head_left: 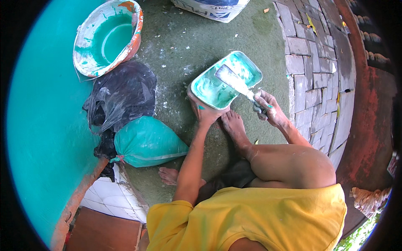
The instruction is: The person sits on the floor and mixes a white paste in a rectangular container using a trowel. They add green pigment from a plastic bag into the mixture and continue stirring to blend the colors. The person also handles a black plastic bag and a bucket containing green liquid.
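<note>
A shallow tray with rounded corners (204, 78) is tilted over the concrete in front of me, streaked inside with white and teal paste (243, 69). My left hand (202, 110) grips its near left corner, the fingers partly hidden beneath it. In my right hand (270, 109), closed round the handle, is a putty knife (235, 81) smeared with pale paste. Its blade reaches over the middle of the tray; whether it touches the paste I cannot tell. Teal spots mark both hands. My bare foot (235, 125) rests just below the tray.
At the far left stands a paint-smeared orange bucket (135, 48) with teal paint inside. A black plastic bag (125, 94) and a tied teal sack (146, 142) lie near the teal wall (46, 108). A white-and-blue bag (213, 10) is at the back; grey paving (318, 79) runs along the right.
</note>
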Demonstrator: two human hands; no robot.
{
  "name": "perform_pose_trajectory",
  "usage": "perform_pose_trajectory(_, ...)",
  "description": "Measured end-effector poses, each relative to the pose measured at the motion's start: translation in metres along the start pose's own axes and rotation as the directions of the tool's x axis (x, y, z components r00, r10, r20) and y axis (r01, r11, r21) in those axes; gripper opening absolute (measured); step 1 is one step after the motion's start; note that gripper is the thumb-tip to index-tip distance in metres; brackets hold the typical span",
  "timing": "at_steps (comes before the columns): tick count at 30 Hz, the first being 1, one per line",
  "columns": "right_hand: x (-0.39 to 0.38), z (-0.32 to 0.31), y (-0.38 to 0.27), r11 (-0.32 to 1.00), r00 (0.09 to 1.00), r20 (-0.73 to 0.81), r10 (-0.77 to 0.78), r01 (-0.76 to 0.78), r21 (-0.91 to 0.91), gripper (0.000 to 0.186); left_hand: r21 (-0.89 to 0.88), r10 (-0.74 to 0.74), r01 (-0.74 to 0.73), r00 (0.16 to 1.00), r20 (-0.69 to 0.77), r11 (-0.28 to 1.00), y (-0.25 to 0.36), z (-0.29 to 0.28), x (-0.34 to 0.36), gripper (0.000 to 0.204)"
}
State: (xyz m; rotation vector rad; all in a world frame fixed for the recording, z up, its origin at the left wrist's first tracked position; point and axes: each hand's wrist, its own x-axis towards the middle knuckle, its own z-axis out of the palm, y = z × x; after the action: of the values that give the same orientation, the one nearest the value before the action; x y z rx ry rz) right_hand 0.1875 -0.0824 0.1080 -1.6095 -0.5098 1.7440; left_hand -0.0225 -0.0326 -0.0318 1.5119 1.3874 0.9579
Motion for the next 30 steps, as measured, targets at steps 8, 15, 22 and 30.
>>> perform_pose_trajectory(8,0.020,0.009,-0.003,0.999,1.000,0.000,0.029,-0.029,-0.031,0.028,0.045,0.020,-0.016,0.996,-0.090,0.999,0.001,-0.017,0.029,0.132)
perform_pose_trajectory(15,-0.016,-0.001,-0.029,0.971,0.984,-0.027,0.176,-0.178,-0.158,0.033,0.022,-0.090,0.090,0.996,-0.014,0.996,-0.006,-0.025,0.026,0.132)
perform_pose_trajectory(22,-0.045,-0.017,-0.060,0.884,0.946,-0.118,0.304,-0.326,-0.336,0.032,0.079,0.015,-0.016,1.000,0.009,0.997,-0.010,-0.026,0.024,0.127)
perform_pose_trajectory(30,-0.039,0.000,-0.147,0.584,0.989,-0.115,-0.091,-0.041,-0.811,0.019,0.160,0.130,-0.132,0.991,0.027,0.978,0.002,-0.038,0.023,0.135)
